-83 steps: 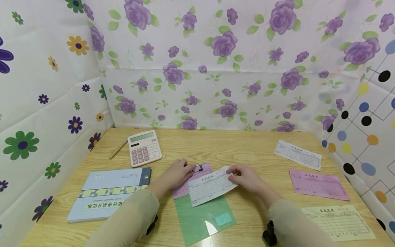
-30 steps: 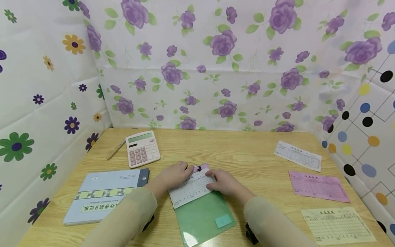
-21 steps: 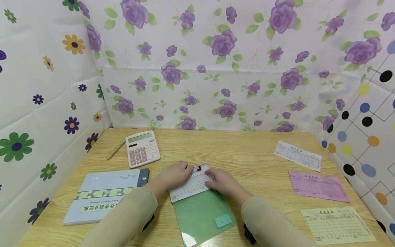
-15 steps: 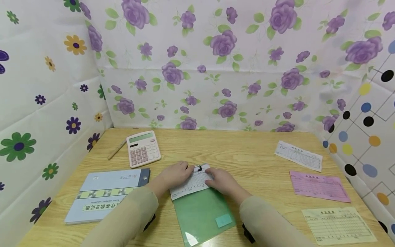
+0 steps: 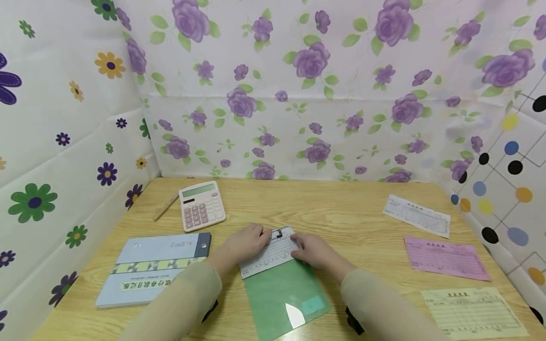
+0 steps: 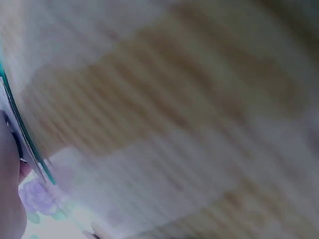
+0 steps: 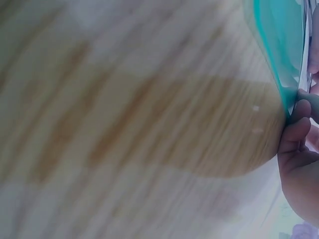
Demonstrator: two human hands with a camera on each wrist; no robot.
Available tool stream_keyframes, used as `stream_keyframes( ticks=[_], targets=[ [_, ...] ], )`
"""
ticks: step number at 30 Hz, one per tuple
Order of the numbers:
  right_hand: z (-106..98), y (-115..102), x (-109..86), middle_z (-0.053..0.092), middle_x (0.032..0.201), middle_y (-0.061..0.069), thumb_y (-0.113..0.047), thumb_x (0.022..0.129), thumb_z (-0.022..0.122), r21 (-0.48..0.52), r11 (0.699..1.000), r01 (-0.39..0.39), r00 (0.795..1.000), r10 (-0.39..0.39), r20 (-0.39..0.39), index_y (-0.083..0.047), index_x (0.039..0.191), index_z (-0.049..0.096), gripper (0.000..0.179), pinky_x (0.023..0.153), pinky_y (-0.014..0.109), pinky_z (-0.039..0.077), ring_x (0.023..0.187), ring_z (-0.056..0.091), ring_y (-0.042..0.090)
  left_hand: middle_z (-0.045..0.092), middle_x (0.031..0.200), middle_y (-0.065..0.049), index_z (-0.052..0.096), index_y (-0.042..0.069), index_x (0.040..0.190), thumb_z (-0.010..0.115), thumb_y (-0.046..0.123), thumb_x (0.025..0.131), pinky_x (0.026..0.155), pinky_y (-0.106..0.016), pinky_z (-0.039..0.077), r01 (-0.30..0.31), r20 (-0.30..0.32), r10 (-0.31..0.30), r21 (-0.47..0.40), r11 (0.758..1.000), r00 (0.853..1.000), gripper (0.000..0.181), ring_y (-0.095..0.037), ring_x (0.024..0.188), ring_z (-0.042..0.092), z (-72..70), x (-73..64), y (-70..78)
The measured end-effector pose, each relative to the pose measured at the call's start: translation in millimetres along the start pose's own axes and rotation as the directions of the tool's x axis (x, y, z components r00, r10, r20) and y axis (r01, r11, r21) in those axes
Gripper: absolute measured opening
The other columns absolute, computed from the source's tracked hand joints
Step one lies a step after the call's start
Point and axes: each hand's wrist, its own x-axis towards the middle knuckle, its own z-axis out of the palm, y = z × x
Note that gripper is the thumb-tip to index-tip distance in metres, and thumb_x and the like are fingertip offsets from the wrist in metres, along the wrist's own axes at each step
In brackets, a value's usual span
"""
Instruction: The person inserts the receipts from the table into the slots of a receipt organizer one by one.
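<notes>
A green clipboard (image 5: 283, 293) lies on the table with a metal clip (image 5: 277, 234) at its far end. On its upper part is a white printed slip (image 5: 269, 259), its top edge at the clip. My left hand (image 5: 249, 244) grips the clip end from the left, thumb at the clip. From the right, my right hand (image 5: 317, 253) pinches the slip's right edge, close to the board's edge. The right wrist view shows the curled fingers (image 7: 298, 132) at the board's side. In the left wrist view only part of the left hand (image 6: 10, 184) shows.
A blue journal (image 5: 149, 270) lies left, with a pink-and-white calculator (image 5: 202, 206) and a pen (image 5: 166, 207) behind it. On the right lie a white slip (image 5: 417, 215), a pink slip (image 5: 447, 258) and a yellow slip (image 5: 475, 312). Patterned cloth (image 5: 290, 118) surrounds the table.
The white slip, earlier held askew over a pink slip on the clipboard, has moved left and up to the clip and now covers the pink one. The right hand moved left with it.
</notes>
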Motion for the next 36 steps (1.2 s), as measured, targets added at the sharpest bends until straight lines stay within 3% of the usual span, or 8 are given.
stream_keyframes(
  ticks=[4,8,12,22,28,36],
  targets=[
    [-5,3,-3.0,0.058,0.122,0.013,-0.020,0.088,0.067,0.001,1.000,-0.011,1.000,0.011,0.013,-0.004,0.129,0.054,0.046,0.093,0.042,0.041,0.105,0.055,0.024,0.050,0.122,-0.013,0.039,0.010,0.141,0.042,0.016,0.101,0.093,-0.036,0.044,0.016,-0.004,-0.016,-0.028,0.999,1.000,0.041,-0.026,0.115,0.049,-0.8,1.1,1.5],
    [-8,4,-5.4,0.063,0.087,0.008,-0.017,0.087,0.067,0.036,0.999,-0.029,0.999,0.028,0.034,-0.003,0.129,0.054,0.046,0.068,0.035,0.046,0.070,0.055,0.015,0.049,0.120,-0.014,0.039,0.010,0.142,0.043,0.016,0.101,0.092,-0.037,0.044,0.021,-0.014,-0.022,-0.065,0.998,1.000,0.041,-0.027,0.113,0.049,0.4,0.9,1.1],
    [-10,6,-7.7,0.055,0.064,0.002,-0.016,0.088,0.066,0.071,0.997,-0.039,0.998,0.035,0.060,-0.003,0.130,0.052,0.045,0.054,0.030,0.043,0.053,0.052,0.013,0.050,0.119,-0.013,0.040,0.012,0.141,0.042,0.017,0.101,0.091,-0.038,0.045,0.049,-0.021,-0.051,-0.094,0.994,0.998,0.040,-0.026,0.112,0.049,5.4,0.4,-2.0],
    [-24,29,-23.3,0.054,0.070,0.001,-0.021,0.089,0.065,0.066,0.994,-0.086,0.996,0.083,0.046,-0.007,0.131,0.052,0.046,0.058,0.030,0.040,0.058,0.050,0.014,0.052,0.112,-0.006,0.049,0.022,0.135,0.045,0.031,0.100,0.084,-0.036,0.046,0.065,-0.122,-0.096,-0.235,0.970,0.988,0.037,-0.021,0.102,0.050,11.7,0.2,-5.2],
    [-37,44,-34.8,0.054,0.067,0.002,-0.021,0.089,0.064,0.093,0.993,-0.079,0.996,0.074,0.056,-0.007,0.133,0.049,0.048,0.054,0.030,0.040,0.054,0.050,0.014,0.053,0.108,-0.004,0.052,0.022,0.133,0.049,0.031,0.098,0.082,-0.033,0.046,0.046,-0.159,-0.088,-0.250,0.967,0.983,0.036,-0.017,0.096,0.050,14.8,-0.1,-5.7],
    [-58,65,-55.1,0.052,0.073,0.002,-0.020,0.089,0.064,0.076,0.996,-0.051,0.998,0.047,0.046,-0.003,0.134,0.049,0.050,0.055,0.030,0.040,0.060,0.048,0.015,0.052,0.106,-0.003,0.053,0.021,0.133,0.051,0.029,0.098,0.081,-0.033,0.046,0.037,-0.161,-0.080,-0.254,0.966,0.984,0.036,-0.017,0.094,0.049,12.2,-0.3,-5.4]
  ],
)
